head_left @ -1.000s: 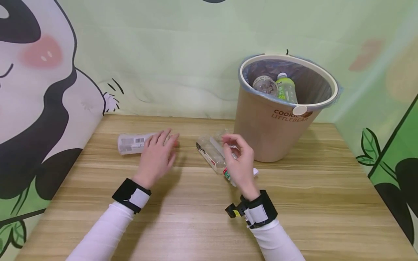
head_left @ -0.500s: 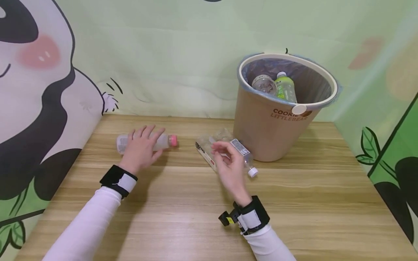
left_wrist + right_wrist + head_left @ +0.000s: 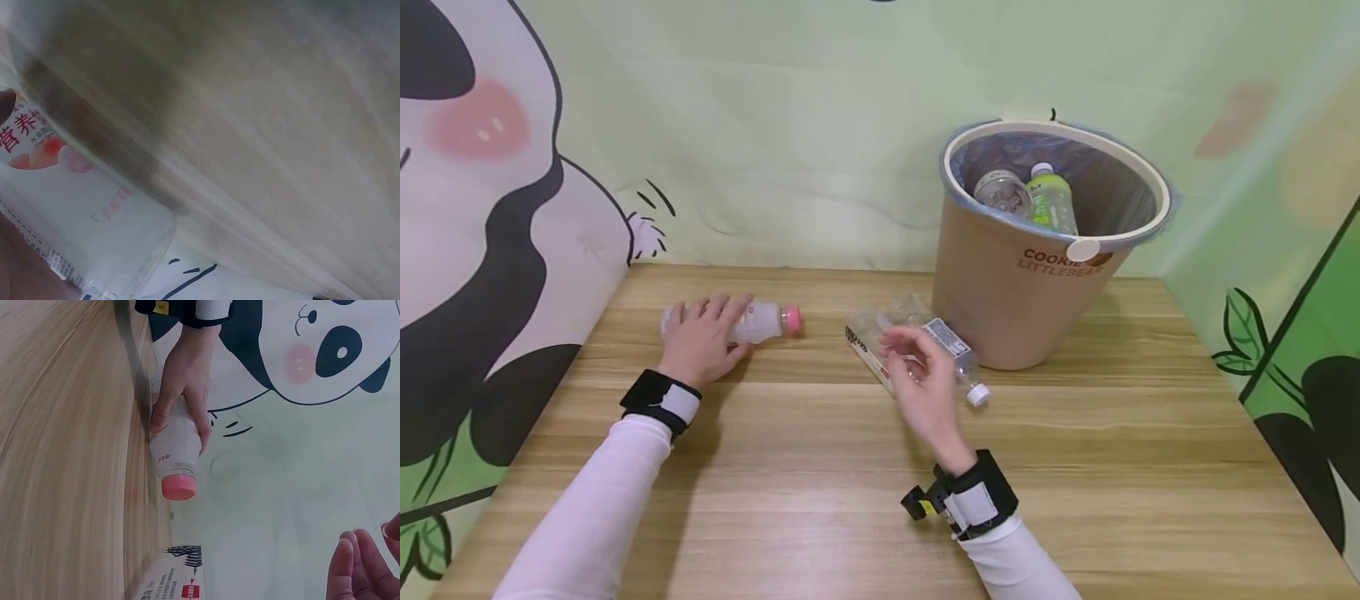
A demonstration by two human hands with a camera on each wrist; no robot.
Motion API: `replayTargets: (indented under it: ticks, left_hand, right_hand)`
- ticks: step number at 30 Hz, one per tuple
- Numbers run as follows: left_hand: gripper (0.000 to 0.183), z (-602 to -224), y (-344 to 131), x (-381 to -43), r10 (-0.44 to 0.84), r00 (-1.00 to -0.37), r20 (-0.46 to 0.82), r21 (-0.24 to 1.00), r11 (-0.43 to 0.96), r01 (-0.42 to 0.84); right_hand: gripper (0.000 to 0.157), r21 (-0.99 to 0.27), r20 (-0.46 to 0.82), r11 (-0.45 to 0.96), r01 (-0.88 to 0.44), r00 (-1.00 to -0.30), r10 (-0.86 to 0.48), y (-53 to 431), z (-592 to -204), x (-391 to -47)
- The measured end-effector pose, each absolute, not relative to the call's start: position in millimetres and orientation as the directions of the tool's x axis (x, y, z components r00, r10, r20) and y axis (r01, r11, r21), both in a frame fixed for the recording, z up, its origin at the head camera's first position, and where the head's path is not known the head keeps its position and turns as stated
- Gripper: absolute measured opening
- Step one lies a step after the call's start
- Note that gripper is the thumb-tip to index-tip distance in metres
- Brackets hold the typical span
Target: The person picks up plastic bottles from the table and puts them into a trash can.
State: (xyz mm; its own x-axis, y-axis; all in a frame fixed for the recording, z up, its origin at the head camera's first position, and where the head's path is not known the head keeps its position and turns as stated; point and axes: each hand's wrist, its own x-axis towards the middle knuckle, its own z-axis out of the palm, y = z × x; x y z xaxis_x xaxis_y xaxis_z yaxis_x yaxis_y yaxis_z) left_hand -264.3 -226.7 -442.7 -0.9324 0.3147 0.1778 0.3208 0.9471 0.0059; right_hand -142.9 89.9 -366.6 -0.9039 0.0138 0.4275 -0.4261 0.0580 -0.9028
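Note:
My left hand grips a whitish plastic bottle with a pink cap, lying on its side at the left of the table. In the right wrist view, the thumb and fingers of that hand straddle the bottle, cap end outward. Red lettering and peach pictures show on the bottle in the left wrist view. My right hand hovers with loosely bent fingers and holds nothing. Partly behind it lie a clear bottle with a white cap and a clear, pale-labelled container.
A tan bin with a blue liner stands at the back right, against the low end of the clear bottle. Inside it are a green-labelled bottle and a clear bottle. A printed backdrop rises behind the wooden table.
My left hand has moved left along the pink-capped bottle and now grips it; the cap came into sight. My right hand has shifted slightly left, uncovering the white-capped bottle.

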Motion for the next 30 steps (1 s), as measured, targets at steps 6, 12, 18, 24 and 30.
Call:
replayTargets:
  ticks: [6, 12, 18, 24, 30]
  left_hand:
    - [0.074, -447, -227, -265, 0.300, -0.937, 0.178, 0.013, 0.952, 0.307]
    - [0.075, -442, -224, -264, 0.293, -0.944, 0.155, 0.029, 0.953, 0.300]
    - [0.075, -434, -222, -261, 0.308, -0.941, 0.141, 0.019, 0.949, 0.314]
    - [0.075, -429, -214, -256, 0.315, -0.933, 0.175, 0.020, 0.946, 0.323]
    - [0.075, -417, -195, -253, 0.283, -0.933, 0.224, 0.145, 0.937, 0.319]
  right_hand:
    - [0.026, -0.904, 0.424, 0.054, -0.423, -0.905, 0.013, 91, -367, -143]
    - [0.027, -0.902, 0.430, 0.058, -0.428, -0.903, 0.013, 91, -368, -143]
    - [0.026, -0.900, 0.433, 0.063, -0.432, -0.901, 0.005, 91, -368, -144]
    - [0.027, -0.903, 0.426, 0.059, -0.425, -0.905, 0.016, 92, -368, -144]
    - [0.027, -0.916, 0.401, 0.047, -0.399, -0.916, 0.018, 93, -369, -145]
